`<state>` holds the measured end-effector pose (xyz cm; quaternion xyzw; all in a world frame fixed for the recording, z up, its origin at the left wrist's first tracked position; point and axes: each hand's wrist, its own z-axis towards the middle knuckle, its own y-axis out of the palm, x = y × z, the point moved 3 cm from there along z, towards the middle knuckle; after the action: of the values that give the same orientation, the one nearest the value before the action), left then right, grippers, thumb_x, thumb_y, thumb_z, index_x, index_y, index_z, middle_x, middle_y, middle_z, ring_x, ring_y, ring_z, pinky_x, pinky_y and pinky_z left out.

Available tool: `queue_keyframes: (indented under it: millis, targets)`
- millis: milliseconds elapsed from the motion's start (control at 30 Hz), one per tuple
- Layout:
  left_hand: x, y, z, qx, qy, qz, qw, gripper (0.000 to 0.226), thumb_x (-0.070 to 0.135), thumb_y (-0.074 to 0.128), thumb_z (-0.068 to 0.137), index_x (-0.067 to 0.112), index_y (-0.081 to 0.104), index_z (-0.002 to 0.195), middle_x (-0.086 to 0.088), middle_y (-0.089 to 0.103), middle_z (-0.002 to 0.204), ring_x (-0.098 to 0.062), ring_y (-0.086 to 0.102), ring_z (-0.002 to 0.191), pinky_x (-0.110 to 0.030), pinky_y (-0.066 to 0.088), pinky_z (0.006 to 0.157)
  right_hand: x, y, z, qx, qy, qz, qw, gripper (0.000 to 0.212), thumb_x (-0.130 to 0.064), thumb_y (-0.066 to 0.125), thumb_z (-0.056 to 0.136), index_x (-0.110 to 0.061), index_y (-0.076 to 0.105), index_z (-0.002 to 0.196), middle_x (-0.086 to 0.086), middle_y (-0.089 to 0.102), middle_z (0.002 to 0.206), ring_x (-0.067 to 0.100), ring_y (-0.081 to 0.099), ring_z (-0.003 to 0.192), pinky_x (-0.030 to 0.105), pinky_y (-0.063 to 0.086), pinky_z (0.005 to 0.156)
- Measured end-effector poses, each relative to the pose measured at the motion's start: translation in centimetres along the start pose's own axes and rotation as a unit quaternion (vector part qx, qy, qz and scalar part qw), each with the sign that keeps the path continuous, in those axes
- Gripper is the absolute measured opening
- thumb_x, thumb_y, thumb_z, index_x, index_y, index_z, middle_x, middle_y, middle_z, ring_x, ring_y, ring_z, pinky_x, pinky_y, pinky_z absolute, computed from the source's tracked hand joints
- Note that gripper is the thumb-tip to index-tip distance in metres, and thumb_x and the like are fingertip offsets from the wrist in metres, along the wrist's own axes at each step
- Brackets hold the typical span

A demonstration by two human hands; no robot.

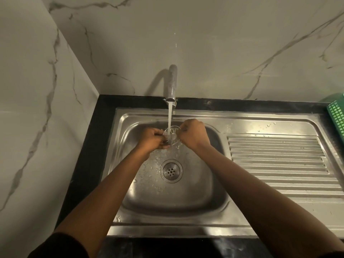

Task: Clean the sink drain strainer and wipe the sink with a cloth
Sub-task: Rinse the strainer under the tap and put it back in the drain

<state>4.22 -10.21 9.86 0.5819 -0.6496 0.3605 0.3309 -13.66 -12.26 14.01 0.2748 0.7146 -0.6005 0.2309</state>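
Strainer (172, 135) under tap (172, 84), above drain (171, 170).

Under your hands (154, 138) lies a glossy, wet stainless-steel sink (186, 198); to their right, a green plastic basket (337, 114).

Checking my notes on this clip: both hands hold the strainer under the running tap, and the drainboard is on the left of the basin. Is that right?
Not quite. The head view shows the ribbed drainboard on the right of the basin, not the left. The rest stands: the left hand and right hand hold the strainer under the running tap.
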Motion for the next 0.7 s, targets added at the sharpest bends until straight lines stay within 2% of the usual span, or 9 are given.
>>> queue_keyframes:
  millis: [67,133,233,300,400,467,533,700]
  targets:
    - [-0.1,-0.3,-0.1,0.018,0.002,0.004,1.000,0.020,-0.006,0.067,0.095,-0.008,0.069,0.115,-0.024,0.078,0.102,-0.026,0.080,0.078,-0.031,0.067,0.067,0.2,0.4,-0.1,-0.012,0.013,0.011,1.000,0.007,-0.017,0.072,0.086,-0.018,0.074,0.079,-0.003,0.072,0.068,0.011,0.070,0.061,0.025,0.057,0.060]
    - [0.1,-0.9,-0.4,0.052,0.020,0.014,0.998,0.018,-0.006,0.069,0.093,-0.005,0.071,0.111,-0.022,0.078,0.098,-0.023,0.079,0.070,-0.028,0.065,0.060,0.4,0.8,-0.1,-0.044,0.024,0.013,0.999,0.009,-0.011,0.071,0.086,-0.017,0.075,0.081,0.000,0.074,0.069,0.015,0.073,0.065,0.031,0.064,0.068]
    - [0.5,-2.2,-1.0,0.105,0.074,0.019,0.992,0.011,0.004,0.080,0.088,0.009,0.075,0.096,-0.015,0.080,0.091,-0.024,0.080,0.070,-0.032,0.065,0.057,0.1,1.5,0.0,-0.099,0.019,0.030,0.994,0.014,-0.001,0.067,0.087,-0.013,0.075,0.084,0.006,0.076,0.073,0.019,0.076,0.070,0.038,0.066,0.075]
    - [0.5,-3.1,-1.4,0.129,0.097,0.023,0.987,0.014,0.010,0.086,0.083,0.013,0.077,0.093,-0.011,0.080,0.089,-0.024,0.081,0.073,-0.034,0.065,0.059,-0.4,1.8,0.2,-0.110,0.017,0.062,0.992,0.015,0.002,0.067,0.088,-0.011,0.074,0.083,0.008,0.077,0.074,0.018,0.077,0.070,0.040,0.066,0.074]
    - [0.2,-3.9,-1.9,0.138,0.097,0.016,0.986,0.015,0.009,0.086,0.082,0.011,0.077,0.095,-0.013,0.080,0.088,-0.027,0.081,0.075,-0.039,0.066,0.066,-1.4,1.9,0.5,-0.098,0.000,0.086,0.992,0.007,-0.002,0.073,0.088,-0.007,0.077,0.091,0.005,0.078,0.079,0.016,0.077,0.076,0.034,0.063,0.073]
    - [-0.1,-4.2,-2.2,0.144,0.093,0.010,0.985,0.015,0.004,0.085,0.081,0.013,0.076,0.090,-0.011,0.080,0.084,-0.026,0.081,0.073,-0.038,0.066,0.065,-2.1,1.7,0.7,-0.092,-0.020,0.086,0.992,0.006,-0.005,0.075,0.089,-0.007,0.078,0.093,0.007,0.078,0.086,0.021,0.076,0.082,0.033,0.062,0.077]
    - [-0.6,-4.3,-2.4,0.149,0.088,0.002,0.985,0.017,-0.001,0.082,0.081,0.012,0.075,0.088,-0.010,0.080,0.082,-0.029,0.081,0.073,-0.034,0.065,0.062,-2.6,1.2,0.8,-0.082,-0.045,0.058,0.994,0.004,-0.006,0.074,0.089,-0.008,0.078,0.089,0.009,0.077,0.083,0.022,0.075,0.079,0.029,0.060,0.071]
    - [-1.4,-2.7,-2.3,0.112,0.066,-0.024,0.991,0.010,-0.001,0.070,0.095,-0.003,0.074,0.105,-0.025,0.078,0.098,-0.037,0.080,0.081,-0.031,0.066,0.064,-3.2,-0.5,0.5,-0.055,-0.106,0.026,0.993,0.013,-0.007,0.075,0.088,-0.017,0.082,0.087,-0.010,0.072,0.076,-0.003,0.065,0.067,0.002,0.043,0.058]
